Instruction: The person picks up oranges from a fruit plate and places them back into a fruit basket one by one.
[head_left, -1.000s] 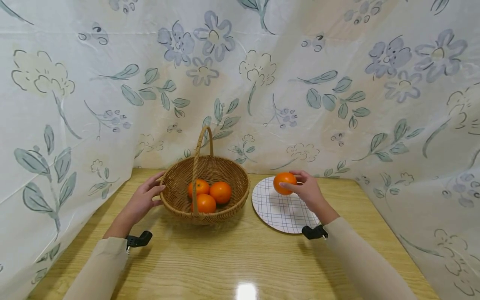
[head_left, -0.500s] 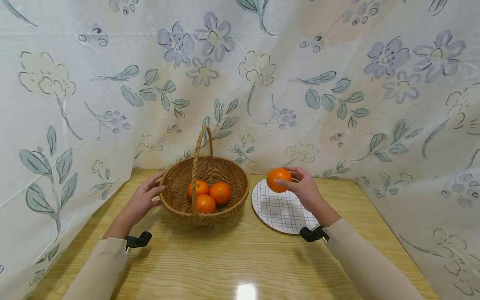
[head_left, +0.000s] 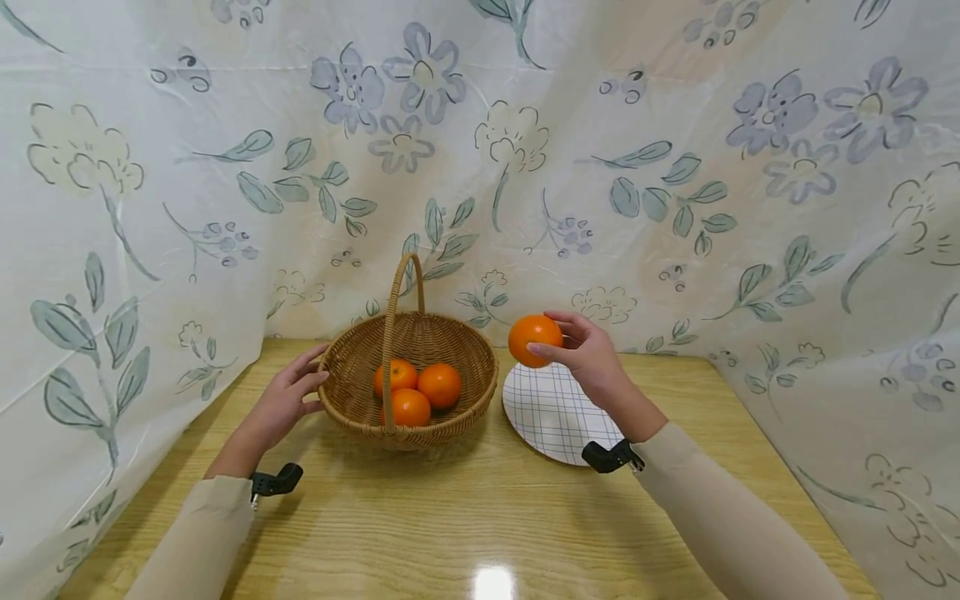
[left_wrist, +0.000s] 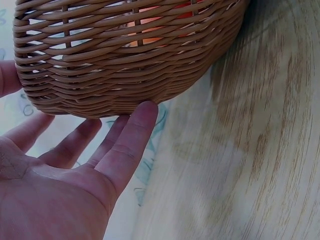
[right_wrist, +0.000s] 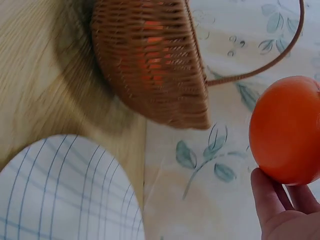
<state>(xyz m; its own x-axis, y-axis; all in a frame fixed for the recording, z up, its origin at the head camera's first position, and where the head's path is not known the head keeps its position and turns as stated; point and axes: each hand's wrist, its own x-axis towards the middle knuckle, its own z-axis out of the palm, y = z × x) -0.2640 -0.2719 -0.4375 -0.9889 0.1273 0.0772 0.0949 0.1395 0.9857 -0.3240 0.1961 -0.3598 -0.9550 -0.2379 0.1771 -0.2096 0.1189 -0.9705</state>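
Observation:
A wicker basket (head_left: 358, 333) with a tall arched handle stands on the table, holding three oranges (head_left: 440, 385). At its left side is my left hand (head_left: 283, 398); the left wrist view shows its fairly straight fingers (left_wrist: 131, 145) touching the woven wall with the tips. My right hand (head_left: 592, 358) grips another orange (head_left: 534, 340) between thumb and fingers, raised over the far left part of a round plate (head_left: 558, 417). This plate is white with a blue grid. In the right wrist view the held orange (right_wrist: 287, 131) is apart from the basket (right_wrist: 150, 65).
The pale wooden table (head_left: 420, 525) reaches back to a floral cloth (head_left: 517, 250), which hangs behind and along both sides. The basket's handle (head_left: 392, 333) arches high over its middle. A narrow strip of table separates basket and plate.
My right hand has lifted the orange from over the plate and carried it left and upward, nearer the basket. The left hand and the basket have stayed in place.

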